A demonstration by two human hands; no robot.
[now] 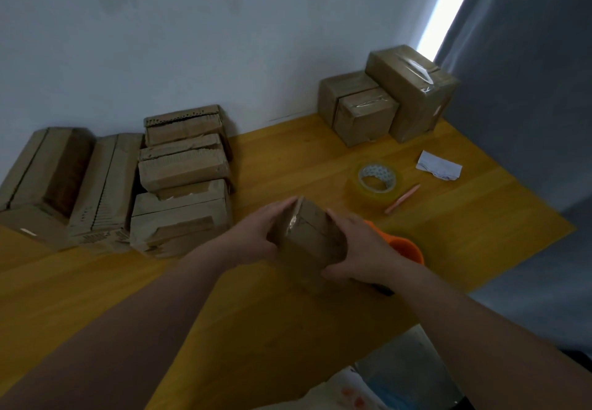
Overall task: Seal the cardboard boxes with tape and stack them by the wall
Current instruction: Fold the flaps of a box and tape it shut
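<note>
1. Head view: small brown cardboard box point(307, 233) over mid yellow wooden table point(288, 329), tape glinting on its top. Left hand point(256, 233) and right hand point(362, 252) grip opposite sides.
2. Step, judged: sealing about finished. Next: carry it to the taped brown boxes at the wall point(384, 99).

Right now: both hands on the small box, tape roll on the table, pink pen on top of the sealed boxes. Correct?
No. Head view: the pink pen lies on the table beside the tape roll, not on the sealed boxes. The left hand and right hand hold the small box.
</note>
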